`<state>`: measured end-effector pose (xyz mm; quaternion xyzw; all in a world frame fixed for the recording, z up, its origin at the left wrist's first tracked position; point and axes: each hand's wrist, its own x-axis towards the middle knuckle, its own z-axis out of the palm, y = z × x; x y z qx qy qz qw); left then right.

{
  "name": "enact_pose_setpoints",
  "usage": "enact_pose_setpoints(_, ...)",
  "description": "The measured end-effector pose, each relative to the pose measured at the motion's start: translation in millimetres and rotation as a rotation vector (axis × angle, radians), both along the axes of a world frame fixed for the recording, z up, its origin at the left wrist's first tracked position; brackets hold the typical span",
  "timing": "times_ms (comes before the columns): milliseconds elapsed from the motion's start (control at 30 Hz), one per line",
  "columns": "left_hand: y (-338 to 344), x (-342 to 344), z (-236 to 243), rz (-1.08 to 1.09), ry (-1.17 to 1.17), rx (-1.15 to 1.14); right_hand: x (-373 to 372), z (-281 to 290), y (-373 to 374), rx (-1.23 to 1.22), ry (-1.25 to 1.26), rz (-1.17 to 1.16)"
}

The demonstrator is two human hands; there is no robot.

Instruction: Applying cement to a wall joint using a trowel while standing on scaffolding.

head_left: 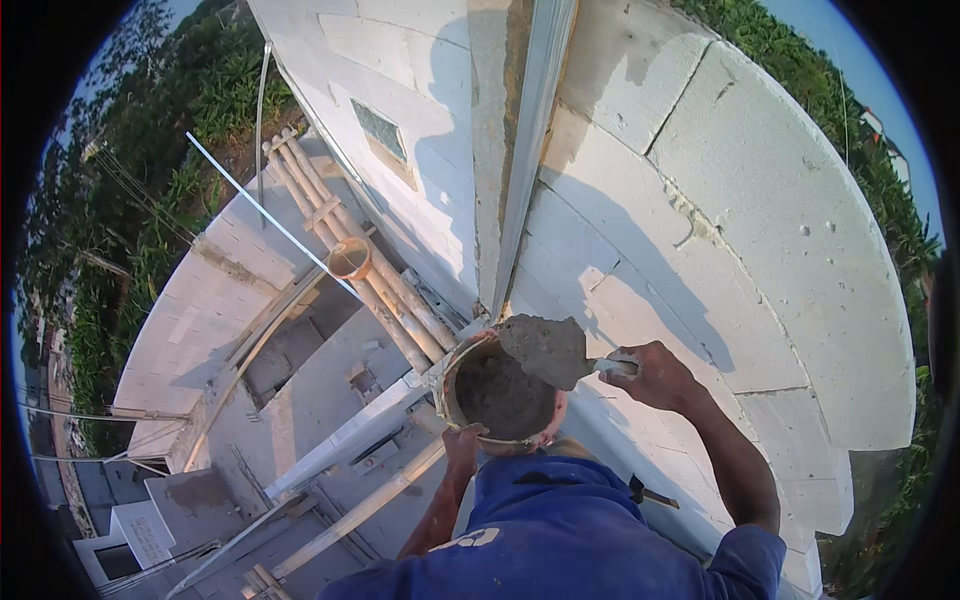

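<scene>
My right hand (650, 377) is closed round the pale handle of a trowel (610, 366). A heap of wet grey mortar (545, 348) covers the trowel's blade, which is over the right part of the bucket's mouth. Below it stands a round bucket (548, 434) with a reddish, mortar-smeared side, holding more grey mortar (500, 392). My left hand (464, 446) grips the near left rim of this bucket. The bucket is right in front of my body, close to the corner where two block walls meet.
A pale block wall (700, 240) rises on the right, another block wall (440, 150) on the left. Bamboo poles (400, 310) run off to the left with an orange-brown bucket (349, 258) on them. A long thin white pole (270, 213) crosses there. Far below lies a concrete floor (300, 430).
</scene>
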<state>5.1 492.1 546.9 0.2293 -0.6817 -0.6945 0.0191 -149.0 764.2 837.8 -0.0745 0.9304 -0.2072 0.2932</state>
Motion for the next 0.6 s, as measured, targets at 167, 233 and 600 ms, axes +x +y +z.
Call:
enact_pose_setpoints(167, -3, -6, 5, 0.093, -0.144, 0.239, 8, 188, 4, 0.082, 0.249, -0.109)
enact_pose_setpoints(233, -11, -6, 0, -0.036, 0.028, 0.064, 0, 259, -6, 0.153, 0.262, -0.232)
enact_pose_setpoints(600, -10, -50, 15, 0.002, -0.264, 0.223, -114, 448, -62, 0.7, 0.721, 0.042)
